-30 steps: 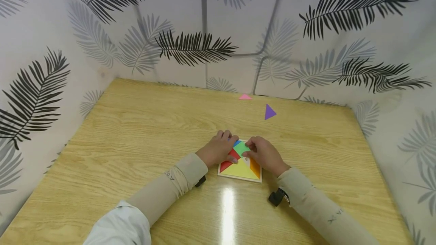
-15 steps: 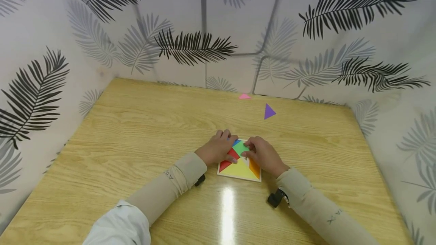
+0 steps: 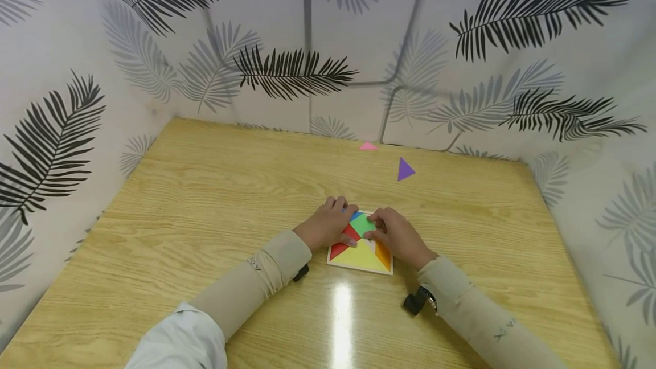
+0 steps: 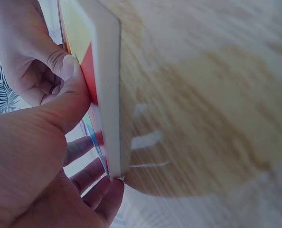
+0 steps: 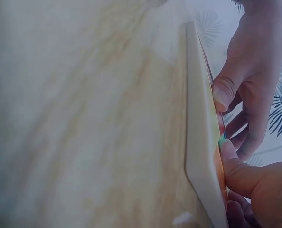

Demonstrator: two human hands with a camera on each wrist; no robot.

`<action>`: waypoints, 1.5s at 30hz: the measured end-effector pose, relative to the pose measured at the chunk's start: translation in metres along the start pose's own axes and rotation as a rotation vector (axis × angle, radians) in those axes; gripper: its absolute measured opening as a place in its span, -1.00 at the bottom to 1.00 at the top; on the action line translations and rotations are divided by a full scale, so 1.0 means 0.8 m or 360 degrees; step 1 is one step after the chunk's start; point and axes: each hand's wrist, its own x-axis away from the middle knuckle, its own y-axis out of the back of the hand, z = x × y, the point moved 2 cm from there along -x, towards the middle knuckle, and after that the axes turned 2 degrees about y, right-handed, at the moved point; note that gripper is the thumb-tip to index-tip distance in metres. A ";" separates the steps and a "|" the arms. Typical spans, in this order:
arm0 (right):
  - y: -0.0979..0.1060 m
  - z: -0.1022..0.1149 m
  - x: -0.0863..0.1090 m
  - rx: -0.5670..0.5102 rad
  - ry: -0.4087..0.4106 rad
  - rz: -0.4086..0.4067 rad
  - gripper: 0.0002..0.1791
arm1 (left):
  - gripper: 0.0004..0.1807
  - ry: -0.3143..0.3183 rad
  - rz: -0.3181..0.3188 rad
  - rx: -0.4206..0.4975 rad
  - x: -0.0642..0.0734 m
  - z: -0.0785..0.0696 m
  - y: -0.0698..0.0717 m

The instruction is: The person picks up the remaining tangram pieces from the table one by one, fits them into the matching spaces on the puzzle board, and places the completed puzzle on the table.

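My R grip [image 3: 402, 236] pinches the green piece [image 3: 362, 225], btwn both grips; my L grip [image 3: 330, 224] holds the tray [image 4: 108, 85], thumb on the red piece [image 3: 338, 250]. Beyond the R grip, on the desk [image 3: 230, 187], lies the purple triangle [image 3: 405, 169]; farther, the pink triangle [image 3: 368, 146]. L fingers partly cover the blue piece [image 3: 352, 214]; R grip hides the tray's far R corner. Can't tell if the green piece sits flat.

Tray [image 3: 359, 269], square, pale-rimmed, lying flat on the desk [image 3: 205, 187]. Holding flat coloured pieces: yellow triangle [image 3: 360, 256], large, along the near side; red piece [image 3: 352, 232] at left, partly covered; blue piece [image 3: 355, 215] toward the far left corner, mostly covered; orange piece [image 3: 382, 256] along the right side; green piece [image 3: 362, 225], toward the far side, partly covered, seating unclear.
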 end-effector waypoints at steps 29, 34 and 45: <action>0.003 -0.005 0.005 -0.0142 0.0061 0.0062 -0.56 | -0.14 -0.0014 -0.0010 0.0050 0.002 0.002 -0.002; 0.009 -0.005 0.005 -0.0136 0.0041 0.0050 -0.59 | -0.14 -0.0012 -0.0009 0.0051 0.001 0.002 -0.003; 0.028 -0.008 -0.014 -0.0156 0.0044 0.0009 -0.70 | -0.14 0.0002 -0.0043 0.0032 0.000 0.003 -0.005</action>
